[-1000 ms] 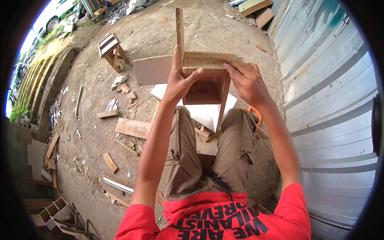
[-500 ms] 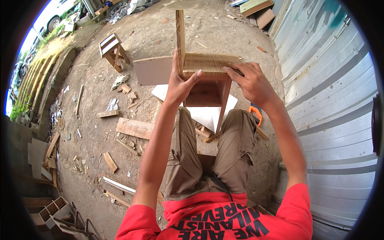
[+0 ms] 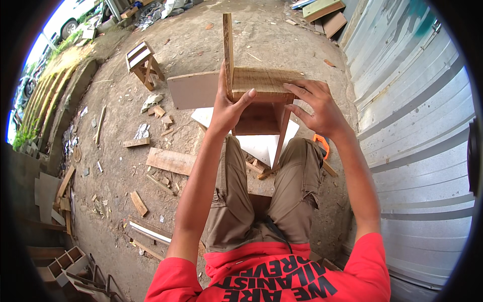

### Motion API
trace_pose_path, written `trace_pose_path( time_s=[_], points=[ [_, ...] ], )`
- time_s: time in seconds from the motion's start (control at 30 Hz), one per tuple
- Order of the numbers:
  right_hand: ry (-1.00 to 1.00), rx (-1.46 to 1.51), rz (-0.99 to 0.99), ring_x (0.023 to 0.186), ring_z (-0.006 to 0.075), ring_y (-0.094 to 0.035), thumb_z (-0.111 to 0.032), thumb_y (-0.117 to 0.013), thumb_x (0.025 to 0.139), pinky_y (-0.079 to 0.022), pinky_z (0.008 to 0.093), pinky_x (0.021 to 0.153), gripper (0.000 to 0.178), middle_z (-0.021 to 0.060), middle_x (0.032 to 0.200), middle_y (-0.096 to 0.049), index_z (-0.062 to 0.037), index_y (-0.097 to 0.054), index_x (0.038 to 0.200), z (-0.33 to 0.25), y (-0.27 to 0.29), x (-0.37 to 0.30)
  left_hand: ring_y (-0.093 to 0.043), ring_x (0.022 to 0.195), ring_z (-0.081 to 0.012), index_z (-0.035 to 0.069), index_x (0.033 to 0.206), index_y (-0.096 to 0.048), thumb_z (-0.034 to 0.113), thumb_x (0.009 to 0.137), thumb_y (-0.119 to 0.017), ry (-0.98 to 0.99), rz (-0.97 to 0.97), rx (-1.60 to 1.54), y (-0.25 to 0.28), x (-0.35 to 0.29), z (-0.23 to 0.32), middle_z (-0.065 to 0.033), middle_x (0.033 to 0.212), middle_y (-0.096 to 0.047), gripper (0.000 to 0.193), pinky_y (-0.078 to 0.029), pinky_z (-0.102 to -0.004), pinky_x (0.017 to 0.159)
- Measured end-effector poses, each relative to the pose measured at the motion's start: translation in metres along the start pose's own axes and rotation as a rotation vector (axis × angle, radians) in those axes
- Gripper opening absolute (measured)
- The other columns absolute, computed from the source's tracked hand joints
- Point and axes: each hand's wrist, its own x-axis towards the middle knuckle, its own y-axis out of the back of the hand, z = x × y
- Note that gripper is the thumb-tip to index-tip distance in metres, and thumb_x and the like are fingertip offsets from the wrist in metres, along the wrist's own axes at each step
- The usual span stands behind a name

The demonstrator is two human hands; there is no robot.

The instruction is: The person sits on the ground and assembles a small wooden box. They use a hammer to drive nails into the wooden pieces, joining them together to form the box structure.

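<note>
In front of my knees stands a partly assembled wooden frame (image 3: 259,93), made of several joined boards. A narrow board (image 3: 228,48) rises from its left end, and a grey-brown panel (image 3: 193,90) stretches out to the left. My left hand (image 3: 229,108) is closed around the corner by the upright board, its thumb lying along the near edge. At the frame's right end, my right hand (image 3: 317,105) has its fingertips on the top plank and its thumb lower, beside the right-hand panel (image 3: 282,128). The far side of the frame is hidden.
A white sheet (image 3: 259,146) lies under the frame, and an orange-handled saw (image 3: 322,143) is beside my right knee. To the left are a small wooden stool (image 3: 143,63), a loose plank (image 3: 171,161) and scattered offcuts. A corrugated metal wall (image 3: 417,151) runs along the right.
The right hand's grip has widened: its thumb has dropped from the plank's edge to beside the side panel. My left hand and the frame have hardly moved.
</note>
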Motion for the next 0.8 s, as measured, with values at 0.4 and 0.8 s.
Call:
trace_pose_path(
  time_s=[0.4,0.8],
  points=[
    [0.066,0.002,0.037,0.104,0.0313,-0.062,-0.013,-0.072,0.083,-0.047,0.0407,0.092,0.044,0.0134,0.119,-0.067,-0.0114,-0.066,0.127,0.021,-0.009,0.0,-0.052,0.127,-0.0278,0.006,0.158,-0.003,0.012,0.072,-0.089,0.015,-0.017,0.085,0.0,0.001,-0.005,-0.0218,0.145,-0.042,0.122,-0.048,-0.0386,0.106],
    [0.062,0.073,0.075,0.105,0.0339,-0.064,-0.007,-0.074,0.082,-0.051,0.0401,0.089,0.044,0.0152,0.118,-0.067,-0.0092,-0.067,0.125,0.027,-0.003,0.004,-0.05,0.13,-0.0274,0.008,0.158,-0.003,0.012,0.069,-0.091,0.001,-0.041,0.06,-0.005,0.002,-0.009,-0.0202,0.148,-0.04,0.126,-0.047,-0.0385,0.107]
  ],
)
